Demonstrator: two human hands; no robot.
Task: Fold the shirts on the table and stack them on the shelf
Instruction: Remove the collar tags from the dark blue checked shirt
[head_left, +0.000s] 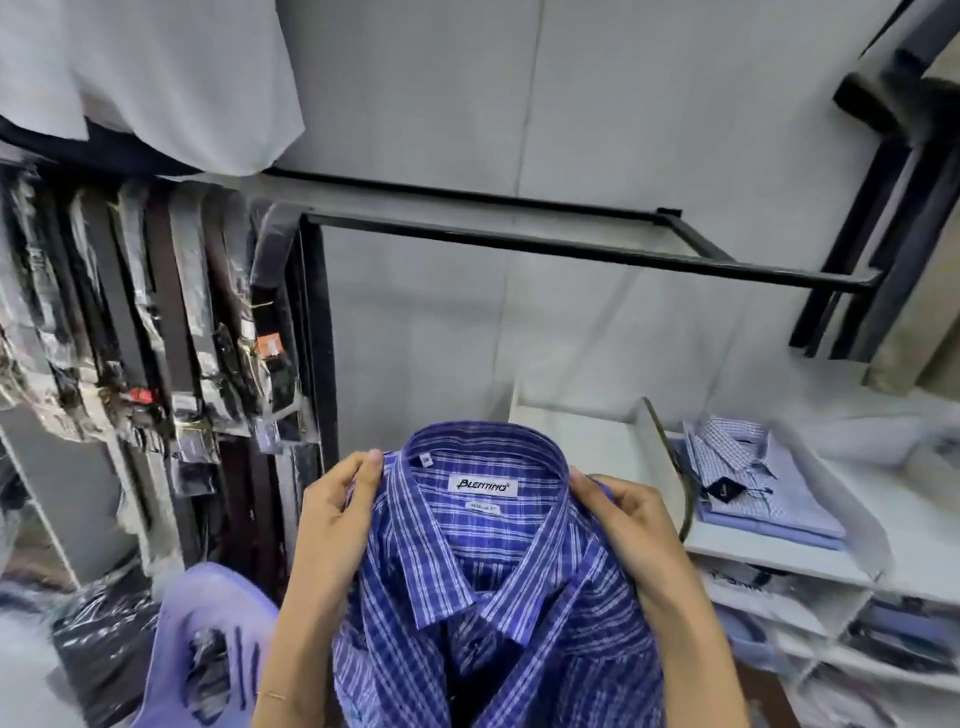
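Holding the shirt (483, 561) up at 6 o'clock, your left hand (337, 509) and right hand (618, 514) pinch its shoulders beside the collar; uneven grip could skew the fold. Shelf (769, 558) stack (763, 478): 3 o'clock.

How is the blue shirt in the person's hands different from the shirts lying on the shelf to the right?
The held shirt is deep blue with bold pale stripes; the shelf shirts are light, finely checked. The held one hangs loose, gripped at its shoulders by the left hand and right hand; the shelf ones lie folded flat in a stack. Both are collared shirts.
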